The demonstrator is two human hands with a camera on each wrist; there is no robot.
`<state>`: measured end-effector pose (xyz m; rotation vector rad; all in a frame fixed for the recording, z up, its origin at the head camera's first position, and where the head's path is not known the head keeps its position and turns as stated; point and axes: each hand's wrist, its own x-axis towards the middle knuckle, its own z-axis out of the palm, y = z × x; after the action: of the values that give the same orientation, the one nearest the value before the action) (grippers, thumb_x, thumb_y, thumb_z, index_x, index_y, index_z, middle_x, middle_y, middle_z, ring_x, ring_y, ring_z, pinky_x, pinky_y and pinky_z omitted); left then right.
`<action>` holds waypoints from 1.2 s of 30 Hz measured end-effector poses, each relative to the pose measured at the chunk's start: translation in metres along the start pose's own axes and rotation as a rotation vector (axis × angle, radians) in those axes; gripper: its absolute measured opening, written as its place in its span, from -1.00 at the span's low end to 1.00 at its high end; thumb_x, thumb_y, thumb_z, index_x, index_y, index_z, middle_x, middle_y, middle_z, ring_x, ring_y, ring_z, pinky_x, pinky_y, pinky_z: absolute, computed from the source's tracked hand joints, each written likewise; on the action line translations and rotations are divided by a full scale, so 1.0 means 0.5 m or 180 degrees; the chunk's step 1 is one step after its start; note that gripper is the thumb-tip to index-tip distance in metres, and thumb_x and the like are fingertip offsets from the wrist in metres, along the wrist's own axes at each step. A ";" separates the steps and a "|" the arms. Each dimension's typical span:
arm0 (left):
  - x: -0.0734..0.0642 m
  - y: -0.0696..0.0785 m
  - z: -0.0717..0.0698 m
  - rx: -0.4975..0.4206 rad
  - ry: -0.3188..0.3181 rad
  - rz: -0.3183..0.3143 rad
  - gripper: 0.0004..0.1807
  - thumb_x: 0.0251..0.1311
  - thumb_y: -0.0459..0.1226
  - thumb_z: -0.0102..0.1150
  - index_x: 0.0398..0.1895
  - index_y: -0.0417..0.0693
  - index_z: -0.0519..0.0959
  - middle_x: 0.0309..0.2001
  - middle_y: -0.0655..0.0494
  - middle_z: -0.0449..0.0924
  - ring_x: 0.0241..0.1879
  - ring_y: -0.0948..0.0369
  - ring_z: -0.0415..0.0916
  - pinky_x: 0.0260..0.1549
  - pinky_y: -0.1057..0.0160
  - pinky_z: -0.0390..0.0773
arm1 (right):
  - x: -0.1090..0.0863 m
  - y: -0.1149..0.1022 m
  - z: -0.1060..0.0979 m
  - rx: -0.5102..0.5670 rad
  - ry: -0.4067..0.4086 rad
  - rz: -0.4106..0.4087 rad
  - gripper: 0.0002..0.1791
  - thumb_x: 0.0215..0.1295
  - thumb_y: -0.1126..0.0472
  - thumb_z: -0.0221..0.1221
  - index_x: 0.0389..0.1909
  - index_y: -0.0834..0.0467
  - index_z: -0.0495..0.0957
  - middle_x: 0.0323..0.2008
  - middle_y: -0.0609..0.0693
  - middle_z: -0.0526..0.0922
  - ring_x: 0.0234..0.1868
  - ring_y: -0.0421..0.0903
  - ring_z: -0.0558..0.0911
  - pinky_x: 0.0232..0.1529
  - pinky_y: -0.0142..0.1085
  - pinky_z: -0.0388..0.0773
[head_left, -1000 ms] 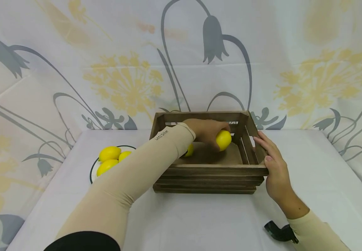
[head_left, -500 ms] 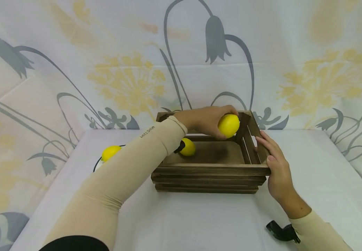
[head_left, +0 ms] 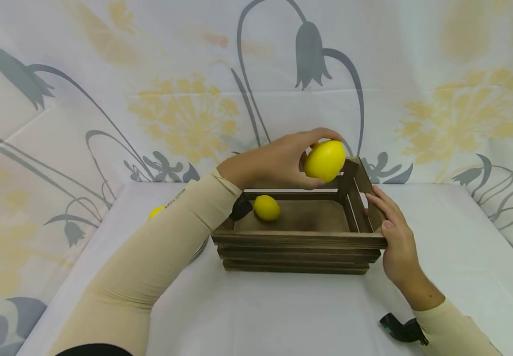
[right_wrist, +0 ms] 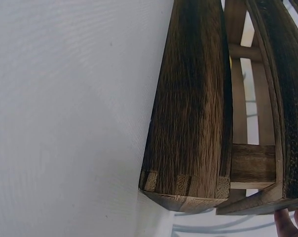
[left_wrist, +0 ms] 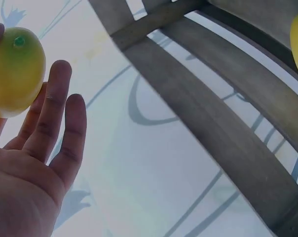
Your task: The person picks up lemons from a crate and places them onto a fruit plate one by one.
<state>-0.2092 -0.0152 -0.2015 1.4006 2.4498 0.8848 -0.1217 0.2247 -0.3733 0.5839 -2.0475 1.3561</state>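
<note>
While sleeve (head_left: pixel 163 247) overlaps crate (head_left: pixel 298 241), 1 lemon (head_left: pixel 267 208) inside

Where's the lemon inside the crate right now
In the head view, that lemon lies on the crate's floor, toward its left end, just right of the left wrist's black device.

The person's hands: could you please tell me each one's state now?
Left hand: holding a yellow, oval lemon.
Right hand: touching the right end of the dark-brown slatted wooden crate; whether it grips cannot be told.
</note>
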 end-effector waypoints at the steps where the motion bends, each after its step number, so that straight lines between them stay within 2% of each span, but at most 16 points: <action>1: -0.006 0.004 -0.001 -0.0007 0.0017 0.0014 -0.27 -0.01 -0.23 0.29 0.26 0.13 0.18 0.05 0.18 0.40 -0.12 0.28 0.41 -0.08 0.34 0.49 | -0.001 0.000 -0.001 0.0024 0.0003 0.0016 -0.51 0.41 0.22 -0.36 0.20 0.34 0.33 0.31 0.25 0.22 0.38 -0.01 0.16 0.36 -0.43 0.00; 4: -0.019 0.005 -0.003 0.0015 0.0063 -0.0007 -0.24 -0.01 -0.25 0.28 0.29 0.12 0.16 0.10 0.18 0.38 -0.10 0.29 0.40 -0.06 0.36 0.48 | -0.002 0.001 -0.004 0.0079 0.0012 0.0031 -0.51 0.41 0.23 -0.35 0.19 0.37 0.33 0.32 0.26 0.21 0.39 -0.02 0.15 0.36 -0.43 -0.01; 9: -0.032 -0.019 -0.009 0.0239 0.0283 -0.0114 -0.18 -0.05 -0.14 0.32 0.31 0.20 0.13 0.15 0.23 0.33 -0.09 0.35 0.39 -0.09 0.42 0.48 | 0.001 0.006 -0.008 0.0073 0.0008 -0.0058 -0.51 0.40 0.27 -0.37 0.19 0.41 0.31 0.31 0.28 0.20 0.38 -0.02 0.17 0.36 -0.42 0.00; 16: -0.078 -0.025 -0.022 0.0134 0.0577 -0.0192 -0.19 -0.02 -0.12 0.30 0.31 0.27 0.12 0.14 0.24 0.33 -0.08 0.31 0.41 -0.09 0.34 0.52 | 0.000 0.008 -0.005 0.0103 -0.0001 -0.0074 -0.51 0.43 0.22 -0.36 0.19 0.42 0.31 0.30 0.29 0.21 0.37 -0.02 0.18 0.35 -0.42 0.00; 19: -0.102 -0.020 -0.030 0.0186 0.0712 -0.0188 -0.20 -0.01 -0.12 0.28 0.32 0.21 0.11 0.09 0.22 0.37 -0.12 0.31 0.43 -0.11 0.31 0.53 | 0.003 0.008 -0.004 0.0093 0.0008 -0.0085 -0.51 0.43 0.23 -0.36 0.18 0.41 0.32 0.30 0.29 0.21 0.37 -0.02 0.18 0.35 -0.41 0.01; 25: -0.153 0.019 -0.041 0.0078 0.0832 -0.0290 -0.25 0.03 -0.24 0.25 0.30 -0.02 0.14 0.01 0.09 0.42 -0.21 0.21 0.45 -0.15 0.30 0.53 | 0.003 0.005 -0.004 0.0043 0.0011 -0.0098 -0.52 0.42 0.24 -0.36 0.18 0.40 0.32 0.29 0.30 0.22 0.37 -0.02 0.19 0.35 -0.42 0.02; 30: -0.178 0.017 -0.039 0.0138 0.0963 -0.0340 -0.25 0.02 -0.26 0.25 0.29 -0.04 0.14 0.02 0.07 0.41 -0.22 0.19 0.42 -0.16 0.27 0.51 | 0.004 0.004 -0.004 0.0004 0.0031 -0.0124 -0.52 0.41 0.27 -0.37 0.17 0.41 0.33 0.29 0.31 0.23 0.36 -0.03 0.20 0.35 -0.42 0.02; 32: -0.187 0.012 -0.037 0.0137 0.1018 -0.0325 -0.26 0.02 -0.27 0.25 0.28 -0.04 0.14 0.03 0.07 0.40 -0.21 0.19 0.43 -0.14 0.25 0.51 | 0.005 0.004 -0.003 0.0010 0.0038 -0.0130 -0.52 0.41 0.27 -0.37 0.17 0.41 0.33 0.29 0.31 0.23 0.32 -0.07 0.26 0.34 -0.42 0.04; 36: -0.203 0.007 -0.028 0.0136 0.1075 -0.0279 -0.27 0.02 -0.28 0.25 0.27 -0.04 0.15 0.05 0.07 0.39 -0.18 0.20 0.42 -0.13 0.25 0.50 | 0.001 0.004 -0.001 0.0045 0.0043 -0.0119 -0.51 0.40 0.27 -0.37 0.16 0.42 0.33 0.29 0.31 0.23 0.34 -0.07 0.24 0.35 -0.42 0.03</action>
<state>-0.1582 -0.1040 -0.2011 1.2301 2.7643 1.1353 -0.1233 0.2260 -0.3741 0.6145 -2.0082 1.3502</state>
